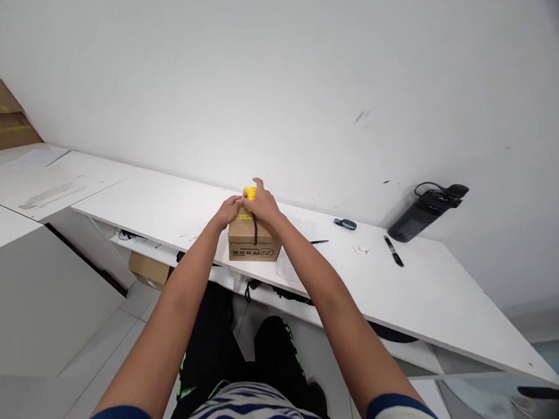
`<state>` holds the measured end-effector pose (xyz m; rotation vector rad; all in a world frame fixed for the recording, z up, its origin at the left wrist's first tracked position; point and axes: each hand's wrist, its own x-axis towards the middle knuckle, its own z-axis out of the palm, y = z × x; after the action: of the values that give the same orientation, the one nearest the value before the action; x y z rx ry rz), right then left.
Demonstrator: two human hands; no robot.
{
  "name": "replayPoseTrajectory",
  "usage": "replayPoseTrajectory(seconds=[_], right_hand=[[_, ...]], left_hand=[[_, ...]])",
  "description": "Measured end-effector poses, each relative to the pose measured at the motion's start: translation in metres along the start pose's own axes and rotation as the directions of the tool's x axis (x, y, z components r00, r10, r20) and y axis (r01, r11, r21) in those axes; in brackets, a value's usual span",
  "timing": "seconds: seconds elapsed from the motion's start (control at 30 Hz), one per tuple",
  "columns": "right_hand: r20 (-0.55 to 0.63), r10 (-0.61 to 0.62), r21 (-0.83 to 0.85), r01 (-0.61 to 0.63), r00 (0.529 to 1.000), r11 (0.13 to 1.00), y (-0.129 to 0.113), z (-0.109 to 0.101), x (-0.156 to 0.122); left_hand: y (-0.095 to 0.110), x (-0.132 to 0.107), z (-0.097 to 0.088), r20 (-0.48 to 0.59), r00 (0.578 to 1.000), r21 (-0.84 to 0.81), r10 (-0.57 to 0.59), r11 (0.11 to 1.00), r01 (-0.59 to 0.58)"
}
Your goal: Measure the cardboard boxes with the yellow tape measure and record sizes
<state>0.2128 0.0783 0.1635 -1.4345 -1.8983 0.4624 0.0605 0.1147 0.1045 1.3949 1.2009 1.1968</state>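
Note:
A small brown cardboard box [252, 244] with dark print on its front stands near the front edge of a long white desk [420, 286]. Both my hands rest on its top. My right hand [262, 202] is closed round a yellow tape roll [249, 193] at the box's far edge. My left hand [227, 210] presses its curled fingers on the box top beside the yellow tape. A dark strip runs down the box's front face.
On the desk to the right lie a small blue object [345, 223], a black marker [393, 250], a thin pen [319, 241], a white scrap [360, 249] and a dark water bottle [424, 211] leaning against the wall. Another carton [149, 269] sits under the desk.

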Motion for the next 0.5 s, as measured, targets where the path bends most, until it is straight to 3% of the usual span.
replayPoseTrajectory(seconds=[0.07,0.13,0.2,0.3,0.4,0.5], right_hand=[[-0.030,-0.022,0.087,0.025,0.999,0.996,0.005,-0.008,-0.005],[-0.053,-0.040,0.282,0.054,0.998,0.958,0.009,-0.016,-0.013],[-0.067,-0.050,0.531,0.078,0.996,0.844,0.009,-0.021,-0.020],[-0.057,-0.043,0.798,0.071,0.997,0.598,0.001,-0.023,-0.025],[0.040,-0.030,0.913,-0.024,0.999,0.408,-0.013,-0.015,-0.021],[0.144,-0.020,0.932,-0.129,0.989,0.339,-0.028,0.002,-0.013]], left_hand=[[-0.001,-0.005,-0.010,-0.031,0.999,0.011,0.027,1.000,-0.027],[-0.003,-0.013,-0.026,-0.081,0.994,0.034,0.068,0.997,-0.065],[-0.009,-0.024,-0.045,-0.143,0.983,0.053,0.114,0.993,-0.107],[-0.026,-0.042,-0.073,-0.232,0.961,0.102,0.153,0.986,-0.133],[-0.044,-0.057,-0.096,-0.336,0.936,0.129,0.107,0.989,-0.067],[-0.054,-0.071,-0.113,-0.458,0.889,0.044,-0.019,0.998,0.044]])
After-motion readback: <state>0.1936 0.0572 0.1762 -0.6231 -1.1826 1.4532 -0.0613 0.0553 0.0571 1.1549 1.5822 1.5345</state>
